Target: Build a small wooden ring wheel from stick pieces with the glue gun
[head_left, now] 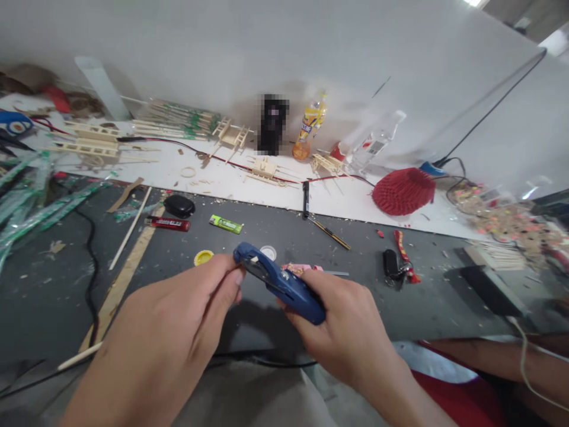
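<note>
My right hand (pixel 342 320) is wrapped round a blue hand cutter (pixel 293 290), its head pointing to the upper left. My left hand (pixel 178 320) is pinched at the cutter's jaw. A thin pale wooden stick (pixel 80 357) comes out behind the left hand and lines up with the fingertips; its middle is hidden by the hand. Whether its tip lies between the blades cannot be made out. Beyond the hands lie a yellow cap (pixel 204 257) and a white cap (pixel 268 254). A pink object (pixel 296 270) is partly hidden behind the cutter.
Small wooden models (pixel 231 136) and a drink bottle (pixel 310 127) stand along the wall. A green lighter (pixel 226 224), a red lighter (pixel 169 223) and keys (pixel 402 270) lie on the dark table. Another person's arm (pixel 484 359) is at lower right.
</note>
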Demonstrator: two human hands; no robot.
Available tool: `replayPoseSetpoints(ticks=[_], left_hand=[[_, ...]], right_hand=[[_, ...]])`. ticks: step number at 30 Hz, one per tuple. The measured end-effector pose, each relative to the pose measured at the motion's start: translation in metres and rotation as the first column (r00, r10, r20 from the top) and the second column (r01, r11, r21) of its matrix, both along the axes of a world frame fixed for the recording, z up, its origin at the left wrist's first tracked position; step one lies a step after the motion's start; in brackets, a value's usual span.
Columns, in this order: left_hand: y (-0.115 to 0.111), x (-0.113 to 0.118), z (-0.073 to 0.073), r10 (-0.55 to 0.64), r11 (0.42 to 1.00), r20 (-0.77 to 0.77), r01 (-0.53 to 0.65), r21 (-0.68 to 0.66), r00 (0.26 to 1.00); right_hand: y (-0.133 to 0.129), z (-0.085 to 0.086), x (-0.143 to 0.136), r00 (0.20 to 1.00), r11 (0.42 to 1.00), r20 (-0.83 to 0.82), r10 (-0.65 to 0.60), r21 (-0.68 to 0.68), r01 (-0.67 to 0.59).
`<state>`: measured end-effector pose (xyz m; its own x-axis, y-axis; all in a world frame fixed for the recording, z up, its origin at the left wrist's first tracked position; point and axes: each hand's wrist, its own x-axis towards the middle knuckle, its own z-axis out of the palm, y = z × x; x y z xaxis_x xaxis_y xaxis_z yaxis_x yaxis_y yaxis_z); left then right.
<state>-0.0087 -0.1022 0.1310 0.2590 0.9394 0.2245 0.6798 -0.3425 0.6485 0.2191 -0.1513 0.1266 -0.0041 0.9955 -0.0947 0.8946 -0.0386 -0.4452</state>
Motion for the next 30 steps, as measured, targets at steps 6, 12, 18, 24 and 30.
replayPoseSetpoints(ticks=[6,12,18,24,30], left_hand=[[0.004,0.010,0.003,0.066,0.965,0.072,-0.046,-0.260,0.995],[0.017,0.024,0.006,0.159,0.922,0.008,-0.146,-0.359,0.987],[0.013,0.025,0.005,0.190,0.880,0.199,-0.077,-0.469,0.961],[0.017,0.027,0.001,0.222,0.868,0.242,-0.078,-0.491,0.944],[0.028,0.026,-0.008,0.228,0.849,0.295,-0.042,-0.526,0.928]], right_hand=[[0.000,-0.005,0.002,0.988,0.985,0.145,0.053,0.156,-0.076],[0.003,-0.015,-0.001,0.950,0.935,0.311,0.017,0.332,-0.126],[0.011,-0.015,-0.001,0.931,0.951,0.364,-0.006,0.291,-0.107],[0.023,-0.014,-0.003,0.917,0.979,0.397,0.043,0.164,-0.117],[0.035,-0.012,0.004,0.881,0.985,0.473,0.030,0.135,-0.107]])
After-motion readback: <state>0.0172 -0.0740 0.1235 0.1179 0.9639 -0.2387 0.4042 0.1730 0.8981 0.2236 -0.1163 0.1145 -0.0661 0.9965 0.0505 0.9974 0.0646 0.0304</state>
